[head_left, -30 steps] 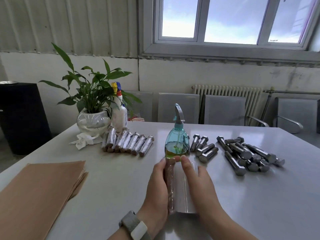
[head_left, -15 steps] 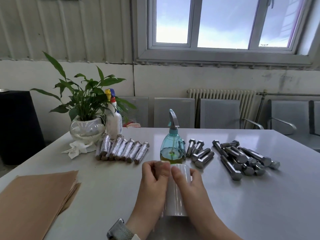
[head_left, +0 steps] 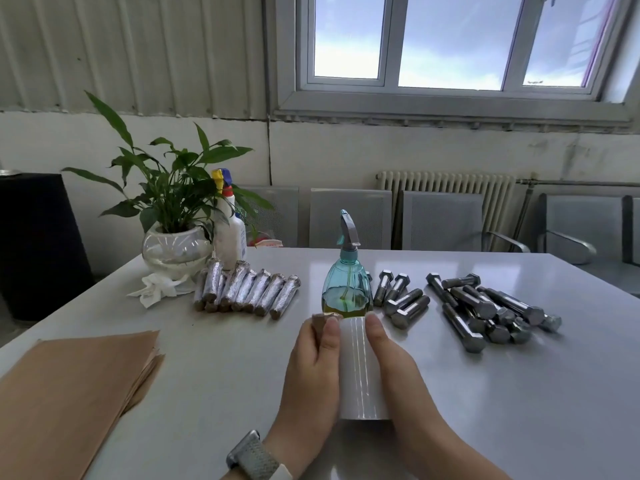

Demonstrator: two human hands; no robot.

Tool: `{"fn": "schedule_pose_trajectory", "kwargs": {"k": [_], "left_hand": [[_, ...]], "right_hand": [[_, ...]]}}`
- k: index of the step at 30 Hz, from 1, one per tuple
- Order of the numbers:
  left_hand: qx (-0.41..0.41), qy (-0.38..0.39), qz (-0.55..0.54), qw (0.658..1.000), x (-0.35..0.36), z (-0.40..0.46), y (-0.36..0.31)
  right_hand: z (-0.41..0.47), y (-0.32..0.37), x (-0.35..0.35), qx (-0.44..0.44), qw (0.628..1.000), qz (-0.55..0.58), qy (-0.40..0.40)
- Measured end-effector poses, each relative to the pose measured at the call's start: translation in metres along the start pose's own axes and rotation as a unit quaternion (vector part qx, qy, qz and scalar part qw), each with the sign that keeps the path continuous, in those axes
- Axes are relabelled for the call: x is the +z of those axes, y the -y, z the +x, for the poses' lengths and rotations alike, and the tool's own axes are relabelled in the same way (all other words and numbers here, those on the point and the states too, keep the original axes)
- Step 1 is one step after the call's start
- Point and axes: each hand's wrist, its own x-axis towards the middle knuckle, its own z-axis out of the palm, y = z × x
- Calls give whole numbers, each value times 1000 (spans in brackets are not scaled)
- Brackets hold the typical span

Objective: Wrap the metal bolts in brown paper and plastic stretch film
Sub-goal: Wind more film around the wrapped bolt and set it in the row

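Two bare hands meet at the 6 o'clock edge of the glossy white table [head_left: 519,393]. Left hand [head_left: 310,372], with a grey-strapped watch [head_left: 258,457] on its wrist, curls its fingers round one brown-paper-wrapped bolt [head_left: 320,322], whose end shows above the thumb. Right hand [head_left: 398,368] lies against the one white roll of plastic stretch film [head_left: 360,368], thumb pressed on its top edge; the other fingers are hidden, so their grip cannot be told.

One stack of brown paper sheets [head_left: 76,386] lies at 8 o'clock. One teal plastic spray bottle [head_left: 346,289] stands just beyond the roll at 12 o'clock. About nine film-wrapped bolts [head_left: 247,291] form a row at 11 o'clock. Four bare steel hex bolts [head_left: 401,297] lie at 1 o'clock and a pile of roughly ten more [head_left: 485,306] at 2 o'clock.

One green plant in a glass bowl [head_left: 175,216] and one white trigger bottle [head_left: 228,226] stand at the far 10 o'clock corner.

Compared with 1.0 s ago, the wrapped bolt has gone from fully visible alongside the roll to mostly covered by the left hand.
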Motion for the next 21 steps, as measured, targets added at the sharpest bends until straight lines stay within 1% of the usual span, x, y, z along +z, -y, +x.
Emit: {"fn": "schedule_pose_trajectory", "kwargs": {"k": [2, 4, 7, 10, 12, 14, 17, 18, 19, 21], "left_hand": [[12, -13, 46, 999, -2, 2, 0], [3, -14, 60, 998, -4, 4, 0], [-36, -23, 33, 999, -6, 10, 1], [-67, -25, 15, 997, -5, 13, -1], [-89, -14, -33, 995, -2, 12, -5], [-128, 12, -133, 983, -1, 8, -9], [-196, 56, -297, 933, -5, 3, -11], [-209, 70, -318, 922, -5, 3, -10], [-212, 75, -319, 921, -4, 3, -8], [-193, 71, -270, 941, -2, 3, -8]], "right_hand": [[0, 2, -2, 20, 1000, 6, 19], [1, 0, -2, 25, 1000, 1, 12], [1, 0, 3, 15, 1000, -22, -9], [-1, 2, 5, -19, 999, -37, -20], [-4, 2, 7, -54, 996, -53, -38], [-6, 1, 8, -86, 991, -86, -54], [-6, 1, 5, -91, 984, -125, -84], [-3, 1, 3, -80, 983, -132, -95], [-1, 0, 1, -71, 983, -136, -102], [2, -1, 0, -65, 983, -131, -107]]}}
